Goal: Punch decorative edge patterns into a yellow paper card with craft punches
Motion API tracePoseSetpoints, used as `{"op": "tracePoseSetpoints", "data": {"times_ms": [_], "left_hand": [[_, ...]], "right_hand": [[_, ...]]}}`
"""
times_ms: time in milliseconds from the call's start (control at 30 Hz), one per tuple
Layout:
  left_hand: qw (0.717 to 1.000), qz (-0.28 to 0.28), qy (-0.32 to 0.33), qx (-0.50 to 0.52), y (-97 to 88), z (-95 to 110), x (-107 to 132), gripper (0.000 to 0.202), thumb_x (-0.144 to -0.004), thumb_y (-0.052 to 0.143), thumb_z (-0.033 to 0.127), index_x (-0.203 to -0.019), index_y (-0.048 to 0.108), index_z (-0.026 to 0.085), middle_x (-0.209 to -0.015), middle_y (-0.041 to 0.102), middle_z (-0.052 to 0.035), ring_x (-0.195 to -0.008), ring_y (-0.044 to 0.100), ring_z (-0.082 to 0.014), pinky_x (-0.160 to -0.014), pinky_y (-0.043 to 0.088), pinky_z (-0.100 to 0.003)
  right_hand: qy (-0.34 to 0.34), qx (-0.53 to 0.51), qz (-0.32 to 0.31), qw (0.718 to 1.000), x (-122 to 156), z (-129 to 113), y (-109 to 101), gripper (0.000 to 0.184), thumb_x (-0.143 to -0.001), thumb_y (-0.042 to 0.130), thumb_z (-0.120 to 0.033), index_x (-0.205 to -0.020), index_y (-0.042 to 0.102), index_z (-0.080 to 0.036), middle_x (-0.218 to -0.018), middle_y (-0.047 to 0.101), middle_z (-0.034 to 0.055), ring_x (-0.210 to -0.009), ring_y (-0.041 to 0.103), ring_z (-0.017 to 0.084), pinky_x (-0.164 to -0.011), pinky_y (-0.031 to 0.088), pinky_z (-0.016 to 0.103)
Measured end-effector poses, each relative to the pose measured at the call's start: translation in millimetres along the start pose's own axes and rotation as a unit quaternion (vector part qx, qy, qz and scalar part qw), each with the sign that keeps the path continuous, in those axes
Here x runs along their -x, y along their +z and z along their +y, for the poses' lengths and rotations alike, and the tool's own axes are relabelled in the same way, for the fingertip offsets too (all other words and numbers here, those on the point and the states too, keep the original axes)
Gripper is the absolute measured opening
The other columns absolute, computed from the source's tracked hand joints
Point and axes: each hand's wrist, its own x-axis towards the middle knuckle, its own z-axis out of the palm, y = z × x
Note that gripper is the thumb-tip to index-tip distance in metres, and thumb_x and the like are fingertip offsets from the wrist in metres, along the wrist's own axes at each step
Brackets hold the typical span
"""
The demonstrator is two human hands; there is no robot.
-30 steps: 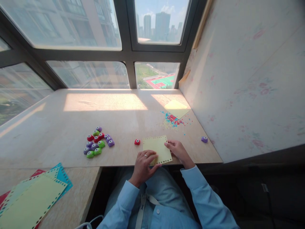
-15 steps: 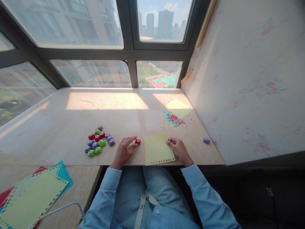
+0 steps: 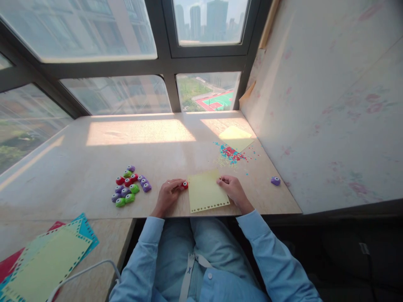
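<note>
A pale yellow sheet of paper [image 3: 206, 191] lies before me, a row of small punched shapes along its near edge. My left hand [image 3: 170, 195] is closed on a small red craft punch [image 3: 184, 185], which meets the sheet's left edge; I cannot tell whether the paper is inside its slot. On the opposite side, my right hand [image 3: 235, 191] pinches the sheet's right edge between thumb and fingers. Left of my left hand, several purple, green and red craft punches [image 3: 127, 191] sit in a cluster. A lone purple punch [image 3: 275, 180] stands far right.
Red, blue and yellow confetti [image 3: 231, 154] is scattered beyond the sheet, beside another yellow sheet [image 3: 237, 137]. Punched coloured sheets [image 3: 50, 258] are stacked at the lower left, with a white cable [image 3: 91, 265] across them. A wall [image 3: 330, 105] bounds the right side.
My left hand has moved slightly right and closed on the red punch, bringing it to the paper's left edge. The sheet has shifted a little left and away from me; the right hand keeps its pinch.
</note>
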Motion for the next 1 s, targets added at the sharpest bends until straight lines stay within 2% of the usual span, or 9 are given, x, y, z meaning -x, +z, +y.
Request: {"op": "tracePoseSetpoints", "data": {"times_ms": [333, 700, 1000], "left_hand": [[1.000, -0.001, -0.011, -0.005, -0.6, 1.2, 1.4, 0.021, -0.086, 0.059, 0.028, -0.101, 0.072, 0.023, -0.104, 0.074, -0.0060, -0.095, 0.067, -0.0214, -0.086, 0.054, -0.040], [1.000, 0.002, -0.012, -0.019, -0.3, 3.3, 0.6, 0.021, -0.086, 0.058, 0.030, -0.100, 0.073, 0.024, -0.102, 0.075, -0.0057, -0.092, 0.067, -0.0214, -0.085, 0.054, -0.040], [0.999, -0.009, -0.024, -0.024, -0.3, 7.2, -0.1, 0.022, -0.086, 0.060, 0.034, -0.101, 0.073, 0.024, -0.103, 0.074, -0.0046, -0.093, 0.067, -0.0214, -0.086, 0.053, -0.038]], "right_hand": [[-0.031, 0.066, 0.023, 0.997, 4.6, 1.6, -0.8, 0.028, -0.079, 0.057, -0.041, -0.071, 0.068, -0.017, -0.065, 0.065, 0.0020, -0.061, 0.056, 0.016, -0.054, 0.039, 0.024], [-0.034, 0.050, 0.015, 0.998, 3.9, 3.8, -0.8, 0.026, -0.078, 0.057, -0.040, -0.072, 0.068, -0.017, -0.070, 0.067, 0.0027, -0.064, 0.056, 0.016, -0.058, 0.041, 0.025], [-0.044, 0.071, 0.011, 0.996, 1.7, 0.3, 2.5, 0.027, -0.079, 0.055, -0.038, -0.071, 0.068, -0.016, -0.066, 0.064, 0.0017, -0.060, 0.053, 0.015, -0.057, 0.037, 0.026]]}}
